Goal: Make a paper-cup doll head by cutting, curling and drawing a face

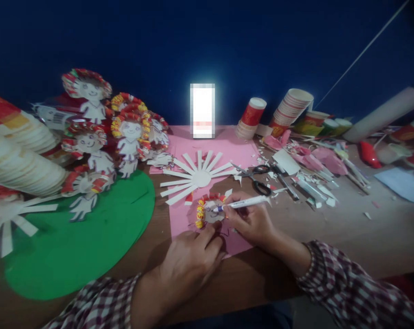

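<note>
My right hand [253,224] is closed around a white marker pen [246,202], its dark tip on the face of a paper doll [214,214]. The face is a white paper disc with drawn features, ringed by curled red and yellow strips. My left hand [195,251] pins the disc's lower edge with its fingertips, the other fingers curled under. Beneath lies a pink sheet [179,224] with a dark outline drawn on it, partly hidden by my hands. Just beyond, a cup cut into a white sunburst of strips [202,178] lies flat.
Black scissors [258,176], a utility knife [286,183] and paper scraps lie to the right. Behind them stand stacked paper cups [291,107]. On the left are a green sheet [124,237], finished paper dolls [128,132] and toppled cup stacks [25,160]. A pixelated bright rectangle [202,109] stands at the back.
</note>
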Available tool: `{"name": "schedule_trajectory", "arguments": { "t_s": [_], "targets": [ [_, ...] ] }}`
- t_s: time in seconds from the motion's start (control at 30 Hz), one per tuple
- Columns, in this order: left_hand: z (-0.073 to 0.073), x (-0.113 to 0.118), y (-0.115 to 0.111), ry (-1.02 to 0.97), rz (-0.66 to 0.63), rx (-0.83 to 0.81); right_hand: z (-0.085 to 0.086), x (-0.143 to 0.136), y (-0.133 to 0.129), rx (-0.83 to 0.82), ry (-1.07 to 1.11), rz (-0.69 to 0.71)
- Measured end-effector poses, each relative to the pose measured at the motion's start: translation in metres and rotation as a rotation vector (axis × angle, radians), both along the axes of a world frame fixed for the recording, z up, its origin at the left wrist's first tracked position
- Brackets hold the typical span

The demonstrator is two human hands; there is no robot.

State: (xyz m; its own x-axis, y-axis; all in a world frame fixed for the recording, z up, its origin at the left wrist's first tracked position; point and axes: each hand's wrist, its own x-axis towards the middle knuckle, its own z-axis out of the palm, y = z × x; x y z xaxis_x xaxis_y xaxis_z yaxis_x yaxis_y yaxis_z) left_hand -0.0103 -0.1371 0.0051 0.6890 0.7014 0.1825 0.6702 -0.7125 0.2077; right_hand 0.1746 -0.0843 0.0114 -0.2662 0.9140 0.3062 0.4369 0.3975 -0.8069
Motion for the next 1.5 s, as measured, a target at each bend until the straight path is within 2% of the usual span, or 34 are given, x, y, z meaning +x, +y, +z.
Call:
{"name": "schedule_trajectory", "arguments": {
  "t_s": [0.2,0.5,0.7,0.93,1.23,1.5],
  "targets": [
    [-0.0003,-0.0002,0.0007,-0.024,-0.004,-0.028,-0.0050,0.0010,-0.0008,0.145,-0.061,0.048],
    [0.0007,-0.0015,0.0011,-0.025,-0.028,-0.070,-0.0062,0.0008,-0.0028,0.148,-0.088,0.045],
    [0.0043,-0.0002,0.0016,-0.020,-0.037,-0.026,-0.0053,0.0003,-0.0038,0.152,-0.116,0.065],
    [-0.0014,-0.0018,0.0000,-0.003,-0.056,-0.003,-0.0051,-0.0003,-0.0023,0.139,-0.120,0.082],
    [0.0027,-0.0008,0.0011,-0.023,-0.042,0.012,-0.0024,-0.0014,-0.0020,0.132,-0.144,0.086],
    [-0.0011,-0.0009,0.0006,0.004,-0.056,0.001,-0.0068,-0.0006,-0.0008,0.129,-0.161,0.088]
  ]
}}
